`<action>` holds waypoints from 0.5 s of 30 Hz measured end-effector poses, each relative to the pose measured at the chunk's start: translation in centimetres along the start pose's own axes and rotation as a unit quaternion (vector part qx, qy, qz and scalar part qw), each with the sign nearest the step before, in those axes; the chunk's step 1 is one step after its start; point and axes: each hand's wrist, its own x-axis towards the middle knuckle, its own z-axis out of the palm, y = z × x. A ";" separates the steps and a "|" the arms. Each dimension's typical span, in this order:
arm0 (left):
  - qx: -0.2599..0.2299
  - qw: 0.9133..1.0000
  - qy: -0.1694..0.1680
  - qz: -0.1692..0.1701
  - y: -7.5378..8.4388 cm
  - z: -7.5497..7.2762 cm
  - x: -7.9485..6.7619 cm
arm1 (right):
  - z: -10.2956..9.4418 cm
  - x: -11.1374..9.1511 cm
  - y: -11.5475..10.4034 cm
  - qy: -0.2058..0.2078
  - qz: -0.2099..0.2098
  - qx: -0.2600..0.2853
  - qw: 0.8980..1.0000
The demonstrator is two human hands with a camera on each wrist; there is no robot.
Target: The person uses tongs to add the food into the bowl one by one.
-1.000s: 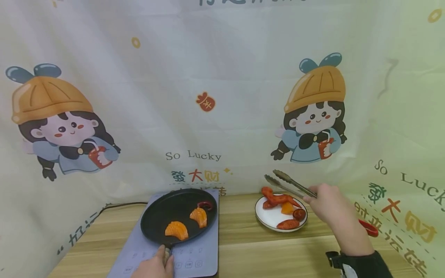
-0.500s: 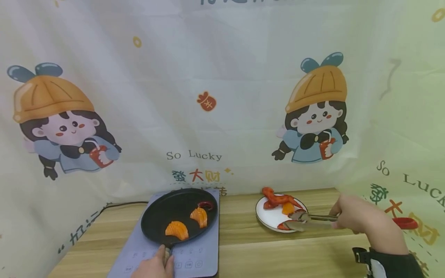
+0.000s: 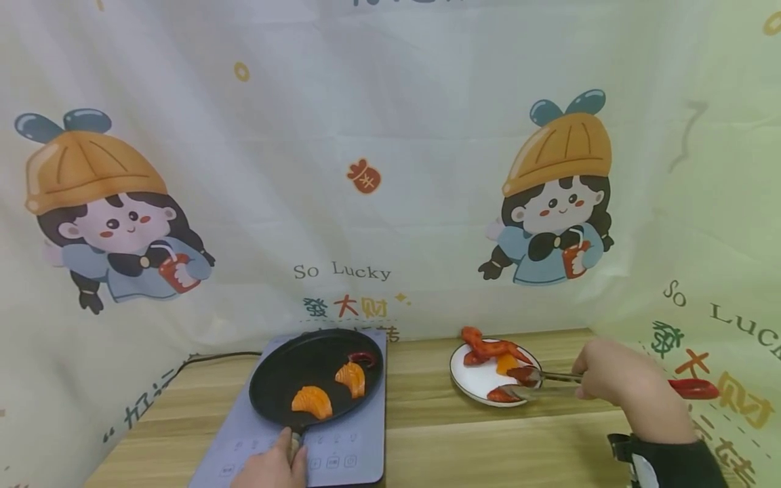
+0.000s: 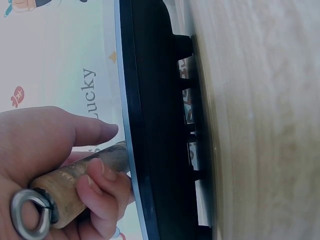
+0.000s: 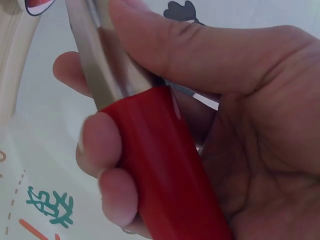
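My left hand [image 3: 268, 468] grips the wooden handle [image 4: 65, 192] of a black frying pan [image 3: 281, 373], fingers curled round it. Two orange pieces with pale streaks [image 3: 312, 402] and a dark red curled piece [image 3: 363, 358] lie in the pan. On the right, my right hand [image 3: 625, 386] holds metal tongs [image 3: 558, 377] by their red-covered handle [image 5: 160, 165]. The tongs' spread tips are over the right side of a white plate [image 3: 468, 388], at two reddish sausage-like pieces [image 3: 502, 394]. Whether they touch them is unclear. A red chicken wing [image 3: 488, 348] and an orange chunk [image 3: 506, 364] also lie there.
The pan rests on a grey induction cooktop [image 3: 366, 447] with touch buttons, its black cord [image 3: 226, 354] running left. Wooden tabletop [image 3: 421, 393] lies between cooktop and plate. A printed cloth [image 3: 427, 224] hangs behind and at both sides.
My right hand has moved right and lowered the tongs from above the plate to the sausage-like pieces, then shifted slightly left. My left hand keeps its hold on the pan handle.
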 end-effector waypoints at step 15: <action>0.003 1.000 0.009 0.003 0.2 -0.2 -0.2 | 2.7 2.2 -1.1 0.066 -0.010 -0.007 0.998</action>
